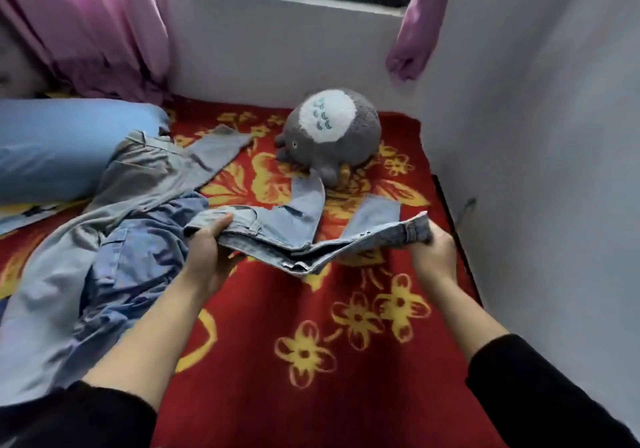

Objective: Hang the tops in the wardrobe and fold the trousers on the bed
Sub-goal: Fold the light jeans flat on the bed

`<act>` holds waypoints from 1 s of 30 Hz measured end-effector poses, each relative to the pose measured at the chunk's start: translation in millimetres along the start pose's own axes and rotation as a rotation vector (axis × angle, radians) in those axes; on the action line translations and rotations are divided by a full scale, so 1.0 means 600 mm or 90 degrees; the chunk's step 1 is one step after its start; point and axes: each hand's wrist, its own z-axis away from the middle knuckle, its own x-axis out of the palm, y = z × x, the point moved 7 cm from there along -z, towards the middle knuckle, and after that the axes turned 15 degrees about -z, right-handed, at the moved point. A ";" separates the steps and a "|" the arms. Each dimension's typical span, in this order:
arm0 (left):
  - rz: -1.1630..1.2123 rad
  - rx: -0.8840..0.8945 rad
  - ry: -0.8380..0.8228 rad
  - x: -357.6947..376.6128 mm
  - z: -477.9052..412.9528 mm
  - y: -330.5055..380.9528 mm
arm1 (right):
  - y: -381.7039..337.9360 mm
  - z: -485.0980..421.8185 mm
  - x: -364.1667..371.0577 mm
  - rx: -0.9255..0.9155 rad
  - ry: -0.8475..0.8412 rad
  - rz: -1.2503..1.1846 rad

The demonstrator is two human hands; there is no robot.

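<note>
Just in front of the grey round plush toy (332, 136), light-blue denim trousers (304, 236) hang over the red flowered blanket (311, 361). Left hand (211, 253) and right hand (433, 257) each pinch a waistband end, fingers closed. Step: trouser folding. Next, likely: lay flat, align legs.

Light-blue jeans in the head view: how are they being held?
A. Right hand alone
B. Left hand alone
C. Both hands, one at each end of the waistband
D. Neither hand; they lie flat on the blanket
C: the left hand and right hand each grip an end of the light-blue jeans waistband, lifted above the red floral blanket.
</note>
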 end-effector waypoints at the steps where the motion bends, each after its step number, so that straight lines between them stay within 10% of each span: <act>1: -0.016 -0.047 0.018 -0.018 0.012 -0.050 | 0.049 0.018 0.004 0.063 -0.016 0.060; 7: -0.297 -0.306 0.074 -0.142 0.085 -0.287 | 0.245 0.154 0.033 0.250 -0.305 0.523; 16: -0.459 -0.541 -0.005 -0.276 0.205 -0.491 | 0.391 0.335 0.075 0.389 -0.661 0.573; 21: -0.459 -0.573 0.197 -0.313 0.228 -0.586 | 0.492 0.404 0.106 0.410 -0.814 0.586; 30: -0.634 -0.404 0.133 -0.182 0.123 -0.628 | 0.558 0.308 0.167 0.330 -0.783 0.566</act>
